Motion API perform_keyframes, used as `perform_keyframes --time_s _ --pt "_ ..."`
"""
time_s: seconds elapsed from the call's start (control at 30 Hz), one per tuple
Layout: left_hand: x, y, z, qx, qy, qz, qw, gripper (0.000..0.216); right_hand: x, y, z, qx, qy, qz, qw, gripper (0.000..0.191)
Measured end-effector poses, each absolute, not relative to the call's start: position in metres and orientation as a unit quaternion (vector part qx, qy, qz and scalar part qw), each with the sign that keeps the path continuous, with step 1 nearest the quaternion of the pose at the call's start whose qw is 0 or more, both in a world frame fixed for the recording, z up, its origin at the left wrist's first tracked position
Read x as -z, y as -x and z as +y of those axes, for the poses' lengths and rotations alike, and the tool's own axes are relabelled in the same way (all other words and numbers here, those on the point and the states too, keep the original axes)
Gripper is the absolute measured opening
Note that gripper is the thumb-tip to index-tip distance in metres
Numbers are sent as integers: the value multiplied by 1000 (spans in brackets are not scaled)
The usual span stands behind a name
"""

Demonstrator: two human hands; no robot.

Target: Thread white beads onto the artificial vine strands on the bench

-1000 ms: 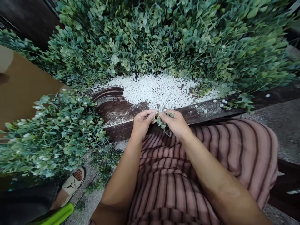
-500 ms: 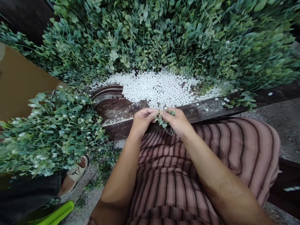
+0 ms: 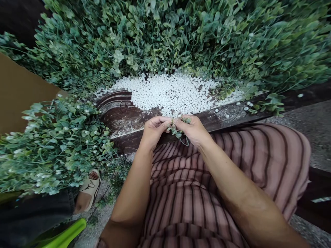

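My left hand (image 3: 153,130) and my right hand (image 3: 193,130) meet above my lap, fingers pinched on one small green leafy sprig (image 3: 177,131). The sprig hangs between both hands just in front of a dark wooden table edge (image 3: 129,143). Behind the hands a heap of small white beads (image 3: 172,93) lies on the table. A large pile of green leafy sprigs (image 3: 181,38) covers the far side of the table. My lap is covered by a pink skirt with dark stripes (image 3: 191,193).
A second pile of green sprigs with white beads on them (image 3: 54,144) lies at the left. Below it another person's sandalled foot (image 3: 88,193) rests on the speckled floor. A bright green object (image 3: 64,236) shows at the bottom left. A brown cardboard surface (image 3: 20,93) is at far left.
Both hands have stayed pinched on the sprig, shifting slightly in the picture as my head tilted. The other person's foot has slid a little to the right.
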State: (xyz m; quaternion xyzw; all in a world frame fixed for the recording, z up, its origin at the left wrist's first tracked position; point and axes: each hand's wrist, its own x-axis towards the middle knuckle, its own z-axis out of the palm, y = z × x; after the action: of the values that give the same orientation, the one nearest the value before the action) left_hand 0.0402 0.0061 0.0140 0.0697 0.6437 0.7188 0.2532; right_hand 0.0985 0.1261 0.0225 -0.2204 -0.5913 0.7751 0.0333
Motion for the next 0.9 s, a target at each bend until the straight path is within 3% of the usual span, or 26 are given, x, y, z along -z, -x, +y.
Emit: perform_keyframes --time_s 0.67,0.9 --pt "-15 -41 12 -711 -44 649 267 31 -19 -98 124 -766 218 -603 46 43" --pt "-21 -55 -1 -727 1 654 209 38 -14 -99 120 -766 209 -600 95 39"
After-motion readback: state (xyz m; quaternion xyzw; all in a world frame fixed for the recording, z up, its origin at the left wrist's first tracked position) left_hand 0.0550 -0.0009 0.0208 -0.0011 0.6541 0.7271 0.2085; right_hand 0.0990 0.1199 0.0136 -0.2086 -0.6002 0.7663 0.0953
